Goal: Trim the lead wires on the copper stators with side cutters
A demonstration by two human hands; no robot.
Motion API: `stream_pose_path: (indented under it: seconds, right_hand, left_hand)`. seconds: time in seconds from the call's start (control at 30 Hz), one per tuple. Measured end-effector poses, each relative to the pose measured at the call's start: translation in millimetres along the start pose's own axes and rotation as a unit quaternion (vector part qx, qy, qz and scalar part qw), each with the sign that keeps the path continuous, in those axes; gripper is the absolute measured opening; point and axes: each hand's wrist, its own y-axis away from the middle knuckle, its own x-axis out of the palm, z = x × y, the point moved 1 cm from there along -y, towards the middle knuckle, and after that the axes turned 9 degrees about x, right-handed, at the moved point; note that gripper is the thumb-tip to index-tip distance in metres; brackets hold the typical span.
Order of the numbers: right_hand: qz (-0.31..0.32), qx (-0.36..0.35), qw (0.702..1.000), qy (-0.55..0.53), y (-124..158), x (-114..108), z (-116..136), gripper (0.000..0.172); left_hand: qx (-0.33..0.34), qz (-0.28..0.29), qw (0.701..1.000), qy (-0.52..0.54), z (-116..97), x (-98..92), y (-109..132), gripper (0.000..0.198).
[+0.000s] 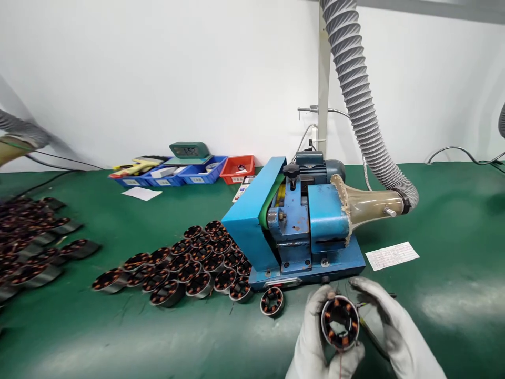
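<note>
My gloved left hand (311, 337) is closed around a ring-shaped motor stator (344, 342), with dark slots and copper windings facing me. A thin reddish wire hangs below it. Just right of the stator is my gloved right hand (398, 326), its fingers curved and apart. Between the hands shows a slim dark tool with yellow-green parts (369, 331), partly hidden by the right hand; its kind is unclear. A single stator (272, 302) stands on the green table left of my hands, in front of a blue belt machine (292, 226).
Rows of stators (199, 284) stand left of the machine, with a blurred group (35, 258) farther left. A grey hose (351, 79) joins the machine's right side. Blue bins (197, 179), a red bin (238, 179) and a clock (189, 150) stand behind. A printed sheet (392, 256) lies right.
</note>
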Motion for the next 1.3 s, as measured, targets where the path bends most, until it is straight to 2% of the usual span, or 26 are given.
stream_pose_path:
  seconds: [0.07,0.13,0.23,0.33,0.4,0.57,0.67,0.8,1.0,1.1,1.2,1.3]
  right_hand:
    - [-0.027,-0.003,0.987,-0.159,2.3,17.3,4.7,0.06]
    - [-0.08,0.037,0.975,-0.202,-3.7,33.8,8.5,0.055]
    - [-0.138,0.069,0.97,-0.188,-22.0,46.7,13.8,0.047]
    - [-0.139,0.071,0.974,-0.166,-39.5,46.8,17.1,0.046]
    - [-0.138,0.068,0.975,-0.159,-48.1,44.8,18.3,0.047]
    - [-0.176,0.059,0.975,-0.125,-62.3,42.9,22.0,0.04]
    - [-0.174,0.054,0.977,-0.107,-65.9,42.0,24.2,0.035]
    - [-0.161,0.061,0.979,-0.113,-66.5,39.4,25.4,0.036]
    - [-0.175,0.069,0.975,-0.121,-65.5,38.5,28.4,0.037]
    - [-0.179,0.062,0.974,-0.123,-53.3,44.2,26.5,0.037]
    - [-0.205,0.052,0.969,-0.129,-37.5,52.4,18.8,0.038]
    - [-0.203,0.056,0.968,-0.139,-34.2,56.3,11.9,0.042]
  left_hand:
    - [0.015,-0.027,0.999,-0.008,5.5,11.9,-7.6,0.061]
    - [0.017,-0.047,0.999,-0.006,9.4,22.4,-16.3,0.059]
    - [0.007,-0.053,0.999,0.001,10.1,30.6,-29.8,0.038]
    - [0.007,-0.056,0.998,0.0,8.8,30.5,-43.2,0.025]
    - [0.002,-0.063,0.998,0.008,10.7,29.5,-51.5,0.029]
    - [-0.049,-0.085,0.989,0.114,22.4,33.2,-64.5,0.045]
    - [-0.06,-0.097,0.985,0.129,26.8,36.9,-64.5,0.049]
    - [-0.08,-0.112,0.977,0.161,25.7,39.9,-64.7,0.051]
    - [-0.067,-0.082,0.983,0.147,10.9,33.4,-70.9,0.054]
    - [-0.058,-0.09,0.983,0.146,12.8,27.1,-57.3,0.05]
    - [-0.053,-0.111,0.982,0.14,24.1,23.2,-39.1,0.051]
    - [-0.071,-0.115,0.98,0.145,35.6,25.3,-35.8,0.052]
